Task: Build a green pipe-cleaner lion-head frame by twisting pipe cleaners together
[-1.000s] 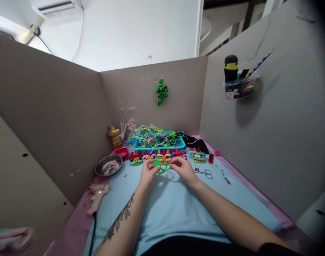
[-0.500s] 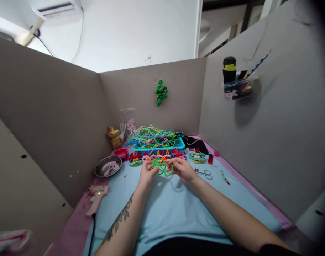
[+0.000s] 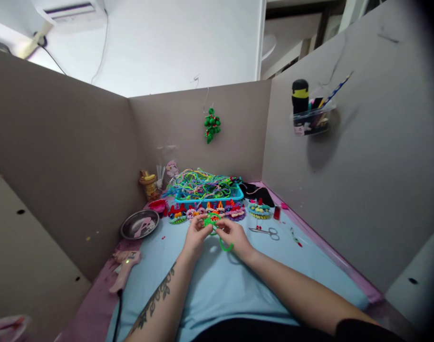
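Both my hands work on one bright green pipe cleaner (image 3: 225, 246), bent into loops above the blue cloth. My left hand (image 3: 197, 233) pinches its bunched, looped part between thumb and fingers. From the other side my right hand (image 3: 234, 236) grips the same piece close to the left fingertips. A loose curved end hangs below the right fingers. Just behind the hands stands a row of colourful fuzzy figures (image 3: 234, 211), partly covered by the fingers. Scissors (image 3: 266, 232) lie to the right of my right hand.
A blue tray (image 3: 238, 194) heaped with coloured pipe cleaners stands at the back. On the left are a metal bowl (image 3: 127, 232) and a pink glue gun (image 3: 126, 273) with a cord. Grey panels (image 3: 195, 123) enclose the table; a green ornament (image 3: 211, 126) hangs on the back one.
My right hand has moved in toward the left, so the fingertips now nearly meet at the green loops. The loose end now hangs lower beneath the right hand. The view has shifted slightly.
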Available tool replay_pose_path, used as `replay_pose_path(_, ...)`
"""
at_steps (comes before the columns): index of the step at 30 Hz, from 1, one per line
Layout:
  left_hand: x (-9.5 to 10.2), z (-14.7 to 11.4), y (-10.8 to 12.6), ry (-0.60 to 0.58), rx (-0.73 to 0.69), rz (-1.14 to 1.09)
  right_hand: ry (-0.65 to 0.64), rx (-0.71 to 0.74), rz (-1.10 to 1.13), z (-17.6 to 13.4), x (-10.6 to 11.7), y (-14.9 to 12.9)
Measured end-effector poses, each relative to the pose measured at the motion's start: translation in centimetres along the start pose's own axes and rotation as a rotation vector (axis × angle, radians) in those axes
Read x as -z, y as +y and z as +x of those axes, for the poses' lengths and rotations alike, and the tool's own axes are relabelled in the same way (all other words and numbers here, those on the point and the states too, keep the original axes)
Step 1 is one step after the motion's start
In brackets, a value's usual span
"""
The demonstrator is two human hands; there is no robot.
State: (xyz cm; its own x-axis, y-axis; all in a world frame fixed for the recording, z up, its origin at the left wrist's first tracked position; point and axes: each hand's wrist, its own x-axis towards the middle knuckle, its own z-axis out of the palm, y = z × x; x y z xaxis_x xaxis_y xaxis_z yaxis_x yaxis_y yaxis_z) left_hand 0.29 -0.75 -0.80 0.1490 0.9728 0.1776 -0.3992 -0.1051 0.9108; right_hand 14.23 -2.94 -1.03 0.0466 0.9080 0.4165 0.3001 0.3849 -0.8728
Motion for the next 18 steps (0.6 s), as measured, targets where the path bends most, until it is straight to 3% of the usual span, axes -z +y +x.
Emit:
replay_pose_path(4,-0.35,-0.23,0.54,0.028,0.096,-0.037,0.041,0.151,-0.079,-0.17,0.37,-0.14)
replay_pose_path(8,-0.16,-0.08,0.30,0.041,0.085,-0.037,0.008,0.301,-0.153,-0.50,0.65,-0.10)
replay_pose_path(18,0.52,0.26,-0.13,0.052,-0.001,0.122,-0.085,0.359,-0.327,-0.49,0.82,0.13)
